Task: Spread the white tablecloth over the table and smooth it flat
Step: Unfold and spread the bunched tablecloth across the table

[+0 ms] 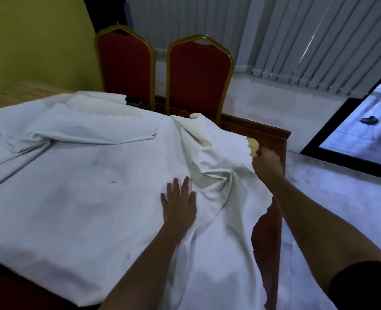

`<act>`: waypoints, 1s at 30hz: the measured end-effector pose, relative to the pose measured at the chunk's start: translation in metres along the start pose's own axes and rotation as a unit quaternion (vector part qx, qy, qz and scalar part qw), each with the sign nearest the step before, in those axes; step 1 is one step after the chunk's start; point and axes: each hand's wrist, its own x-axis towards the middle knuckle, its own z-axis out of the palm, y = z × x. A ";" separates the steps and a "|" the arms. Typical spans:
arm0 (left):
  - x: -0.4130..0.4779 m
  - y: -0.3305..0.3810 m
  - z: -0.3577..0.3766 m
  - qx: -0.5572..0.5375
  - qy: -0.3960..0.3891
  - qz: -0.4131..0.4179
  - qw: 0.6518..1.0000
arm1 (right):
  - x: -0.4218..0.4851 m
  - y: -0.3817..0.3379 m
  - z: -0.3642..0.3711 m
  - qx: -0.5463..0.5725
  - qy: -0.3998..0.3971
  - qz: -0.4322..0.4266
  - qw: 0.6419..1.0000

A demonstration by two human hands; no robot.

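Note:
A white tablecloth with a scalloped hem lies rumpled over a wooden table. Folds are bunched at the far left and a raised ridge runs along the right side. My left hand rests flat on the cloth with fingers spread, just left of that ridge. My right hand is at the table's right edge, fingers closed on the cloth's scalloped hem. The table's far right corner and right side rail show bare wood.
Two red chairs with gold frames stand against the table's far side. A yellow wall is at the left, vertical blinds at the back right. Pale floor lies to the right, beside a dark-framed glass panel.

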 end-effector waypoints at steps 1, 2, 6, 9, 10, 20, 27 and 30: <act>0.005 -0.001 0.007 0.033 -0.016 -0.021 0.999 | 0.012 -0.011 0.003 0.013 -0.007 -0.028 0.999; 0.006 -0.001 0.011 0.065 -0.027 -0.039 0.997 | 0.024 -0.022 0.008 0.024 -0.010 -0.056 0.998; 0.007 -0.006 0.028 0.123 -0.030 -0.065 0.990 | 0.070 -0.038 0.039 -0.025 -0.047 -0.155 0.987; 0.007 -0.007 0.033 0.129 0.010 -0.053 0.990 | 0.088 -0.028 0.065 -0.127 -0.137 -0.170 0.968; 0.008 -0.007 0.034 0.133 0.012 -0.052 0.990 | 0.090 -0.024 0.071 -0.142 -0.144 -0.177 0.963; 0.008 -0.006 0.030 0.133 -0.019 -0.064 0.989 | 0.106 0.018 0.034 0.003 0.085 -0.044 0.995; 0.012 -0.005 0.023 0.091 -0.046 -0.074 0.992 | 0.114 0.077 -0.006 -0.006 -0.027 0.126 0.992; 0.011 -0.004 0.021 0.106 -0.048 -0.074 0.991 | 0.075 0.055 0.008 0.159 -0.059 0.041 0.985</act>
